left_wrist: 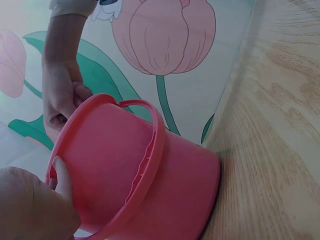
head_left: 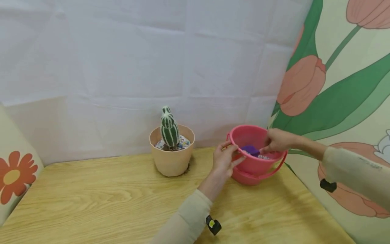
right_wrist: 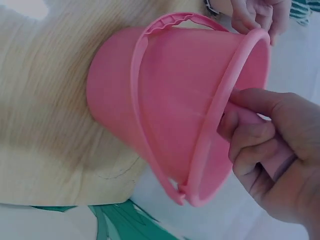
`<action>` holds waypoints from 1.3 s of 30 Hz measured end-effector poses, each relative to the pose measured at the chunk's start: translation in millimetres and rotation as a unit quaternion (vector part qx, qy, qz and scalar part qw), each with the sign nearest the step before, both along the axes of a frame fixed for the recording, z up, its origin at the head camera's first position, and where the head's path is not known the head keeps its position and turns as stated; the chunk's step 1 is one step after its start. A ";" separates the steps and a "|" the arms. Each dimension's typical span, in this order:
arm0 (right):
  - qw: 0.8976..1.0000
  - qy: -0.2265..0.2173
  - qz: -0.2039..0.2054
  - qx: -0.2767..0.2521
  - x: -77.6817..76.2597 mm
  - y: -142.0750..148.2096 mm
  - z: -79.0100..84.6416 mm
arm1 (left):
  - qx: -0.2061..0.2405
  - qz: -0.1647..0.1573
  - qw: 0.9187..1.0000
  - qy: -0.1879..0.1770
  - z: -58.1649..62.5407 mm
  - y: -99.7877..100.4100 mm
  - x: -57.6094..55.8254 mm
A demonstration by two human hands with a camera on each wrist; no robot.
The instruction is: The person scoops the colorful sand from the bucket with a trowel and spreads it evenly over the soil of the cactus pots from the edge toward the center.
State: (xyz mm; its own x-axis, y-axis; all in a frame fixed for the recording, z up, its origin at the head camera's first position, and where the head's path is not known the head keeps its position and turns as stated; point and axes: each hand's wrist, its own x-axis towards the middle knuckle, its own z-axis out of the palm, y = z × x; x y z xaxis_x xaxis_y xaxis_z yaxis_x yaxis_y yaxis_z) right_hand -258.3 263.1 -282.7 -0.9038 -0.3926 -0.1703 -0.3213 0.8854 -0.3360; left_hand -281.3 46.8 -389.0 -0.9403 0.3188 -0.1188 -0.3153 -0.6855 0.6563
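Note:
A pink bucket (head_left: pixel 248 167) stands at the right of the table, its handle hanging down on the near side. My left hand (head_left: pixel 223 159) holds its rim, the thumb on the outside wall in the left wrist view. Reaching in from the right, my right hand (head_left: pixel 278 140) grips a toy shovel by its pinkish handle (right_wrist: pixel 281 161). Its purple blade (head_left: pixel 251 150) lies down in the bucket among small white, speckled pebbles (head_left: pixel 263 157). The bucket wall hides the blade in both wrist views.
Left of the bucket stands a beige flowerpot (head_left: pixel 172 162) with a striped green cactus (head_left: pixel 169 132) and coloured pebbles. Dark crumbs lie by its base. A white cloth (head_left: pixel 137 67) hangs behind the wooden table (head_left: pixel 106 200). A tulip-patterned panel (head_left: pixel 350 101) borders the right side.

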 end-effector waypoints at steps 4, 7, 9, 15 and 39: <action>0.996 -0.051 -0.050 -0.055 3.6 8.8 -1.8 | -0.001 0.003 1.000 0.001 0.0 -0.5 -0.4; 0.987 -0.091 -0.080 -0.102 6.7 14.5 -3.1 | -0.003 0.005 1.000 0.001 0.7 -0.8 0.2; 0.980 -0.113 -0.094 -0.131 8.2 17.4 -4.0 | -0.005 0.003 1.000 -0.001 1.4 -0.9 1.1; 0.970 -0.135 -0.122 -0.163 12.8 19.7 -2.6 | -0.006 0.001 1.000 -0.005 5.2 -0.6 3.7; 0.934 -0.183 -0.193 -0.239 26.5 15.6 0.4 | -0.018 -0.022 1.000 -0.002 8.2 -13.7 3.2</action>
State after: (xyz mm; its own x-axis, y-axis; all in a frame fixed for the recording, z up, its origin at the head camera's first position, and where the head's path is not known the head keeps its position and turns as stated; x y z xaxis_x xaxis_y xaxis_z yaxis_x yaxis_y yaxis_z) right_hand -231.9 278.7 -282.3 -0.9095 -0.1594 -0.3839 0.2050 0.6314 -0.7478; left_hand -278.1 33.1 -380.8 -0.9247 0.3562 -0.1347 -0.3479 -0.6462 0.6793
